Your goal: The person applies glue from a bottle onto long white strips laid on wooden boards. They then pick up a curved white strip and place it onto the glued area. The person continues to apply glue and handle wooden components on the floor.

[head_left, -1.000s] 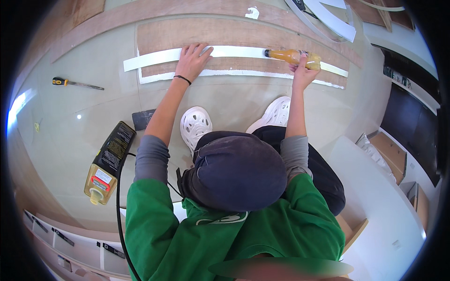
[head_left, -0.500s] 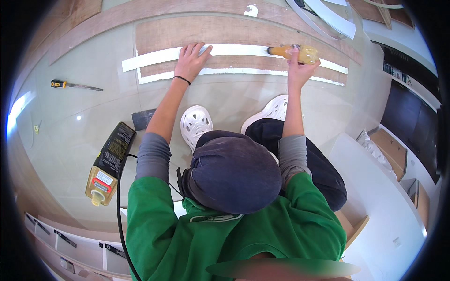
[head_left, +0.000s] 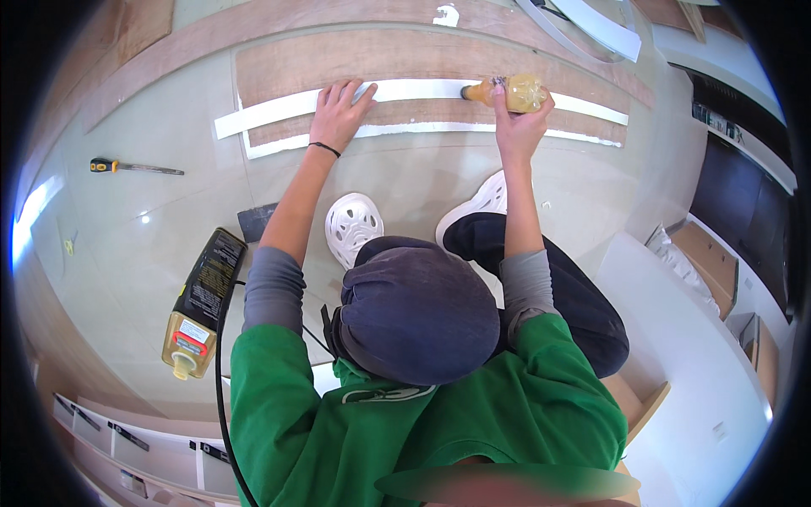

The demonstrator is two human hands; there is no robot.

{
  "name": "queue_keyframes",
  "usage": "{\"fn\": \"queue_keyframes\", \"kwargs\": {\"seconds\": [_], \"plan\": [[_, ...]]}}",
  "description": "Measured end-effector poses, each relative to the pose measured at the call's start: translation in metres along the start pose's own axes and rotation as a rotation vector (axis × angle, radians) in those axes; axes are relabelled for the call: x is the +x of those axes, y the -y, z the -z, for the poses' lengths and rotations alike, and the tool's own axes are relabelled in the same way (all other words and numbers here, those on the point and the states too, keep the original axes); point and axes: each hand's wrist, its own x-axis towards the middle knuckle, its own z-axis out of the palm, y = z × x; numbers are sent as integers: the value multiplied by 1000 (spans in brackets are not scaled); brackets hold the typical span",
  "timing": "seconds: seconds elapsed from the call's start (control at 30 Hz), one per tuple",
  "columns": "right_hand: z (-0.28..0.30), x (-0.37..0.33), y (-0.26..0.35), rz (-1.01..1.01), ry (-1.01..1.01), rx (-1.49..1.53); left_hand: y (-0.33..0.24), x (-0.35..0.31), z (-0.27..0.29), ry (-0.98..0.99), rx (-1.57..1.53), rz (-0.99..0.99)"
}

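Note:
A long white strip (head_left: 414, 89) lies across a thin brown wooden board (head_left: 329, 59) on the floor. On the left part of this strip rests my left hand (head_left: 336, 120), fingers spread and lying over it. My right hand (head_left: 517, 128) grips a clear plastic bottle (head_left: 525, 91) holding a yellowish substance. The bottle is tipped on its side, and its dark-ended neck points left at the strip. Whether the tip touches the strip I cannot tell. Along the board's near edge runs a second white band (head_left: 422, 128).
A screwdriver-like tool (head_left: 135, 166) lies at the left. A black-and-gold can (head_left: 203, 296) and a dark flat piece (head_left: 256, 222) are beside my left arm. Curved white strips (head_left: 596, 29) lie at the far right. Right of me stands a white curved panel (head_left: 684, 329).
My right hand and the bottle have moved a little left along the white strip. My left hand stays on the strip in nearly the same place.

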Motion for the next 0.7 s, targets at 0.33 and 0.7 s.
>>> {"fn": "queue_keyframes", "kwargs": {"seconds": [0.33, 0.7], "plan": [[13, 5, -19, -69, -141, -20, -3, 5, 4, -21, 2, -13], [17, 40, -49, -119, -190, -23, -1, 4, 1, 0, 35, -13]]}}
